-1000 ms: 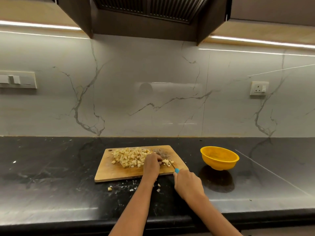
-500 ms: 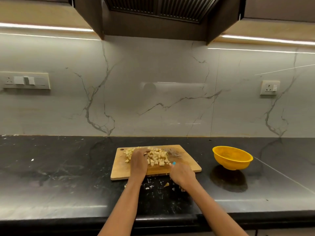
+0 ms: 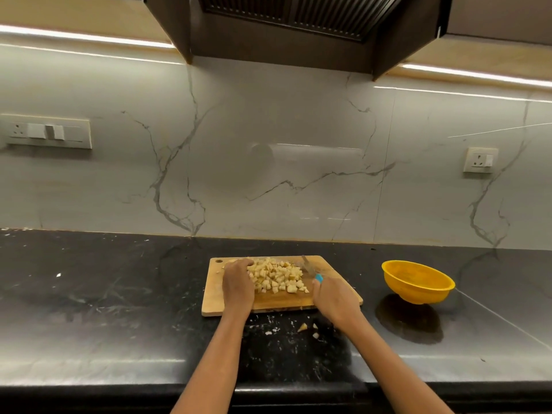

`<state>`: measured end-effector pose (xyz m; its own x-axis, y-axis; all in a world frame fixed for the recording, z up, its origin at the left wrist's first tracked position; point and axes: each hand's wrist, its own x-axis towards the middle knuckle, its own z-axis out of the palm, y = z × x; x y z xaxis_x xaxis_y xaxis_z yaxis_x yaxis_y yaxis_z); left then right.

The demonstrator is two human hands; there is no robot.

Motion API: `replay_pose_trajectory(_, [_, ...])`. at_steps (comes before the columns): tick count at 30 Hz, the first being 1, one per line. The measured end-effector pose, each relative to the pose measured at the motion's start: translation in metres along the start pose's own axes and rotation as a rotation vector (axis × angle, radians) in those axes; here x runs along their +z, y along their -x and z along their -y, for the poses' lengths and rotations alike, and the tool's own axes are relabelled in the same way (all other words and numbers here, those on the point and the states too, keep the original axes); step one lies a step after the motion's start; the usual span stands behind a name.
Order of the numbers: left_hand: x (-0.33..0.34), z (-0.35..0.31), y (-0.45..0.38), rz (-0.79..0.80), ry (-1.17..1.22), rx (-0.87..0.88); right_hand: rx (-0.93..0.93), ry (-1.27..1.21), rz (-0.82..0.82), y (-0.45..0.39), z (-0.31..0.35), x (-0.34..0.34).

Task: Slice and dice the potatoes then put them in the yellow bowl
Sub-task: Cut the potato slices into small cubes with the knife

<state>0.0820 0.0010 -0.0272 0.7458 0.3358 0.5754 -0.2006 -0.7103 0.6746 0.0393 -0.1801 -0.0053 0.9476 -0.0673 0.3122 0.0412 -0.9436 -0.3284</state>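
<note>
Now a person is standing at a long black stone surface beneath a marble-look wall, looking down at both forearms reaching forward. A wooden cutting board is lying in the middle of the surface, and a yellow bowl is sitting well apart to its right, tilted slightly toward the viewer. The bowl seems to be holding nothing, though its inside is partly hidden from this angle.

A heap of diced potato is sitting on the far half of the board. Compared with a second ago, the left hand has swung from the right side of the heap round to its left edge, where it is now resting with fingers extended, cupping the pieces. The right hand is clamped around the blue handle of a knife, whose blade is lying against the heap's right side. Together the hands are bracketing the pile, so the cutting looks finished and the gathering for the transfer is probably starting.

A few stray potato bits are lying on the surface just in front of the board.
</note>
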Motion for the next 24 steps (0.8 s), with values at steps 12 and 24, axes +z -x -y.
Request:
replay_pose_trajectory(12, [-0.005,0.018,-0.019,-0.056,-0.007,-0.225,-0.236,0.020,-0.035,-0.018,0.016,-0.005])
replay_pose_trajectory(24, [-0.002,0.010,-0.020,-0.037,0.004,-0.108,-0.272,-0.044,-0.169,-0.028,-0.008,0.004])
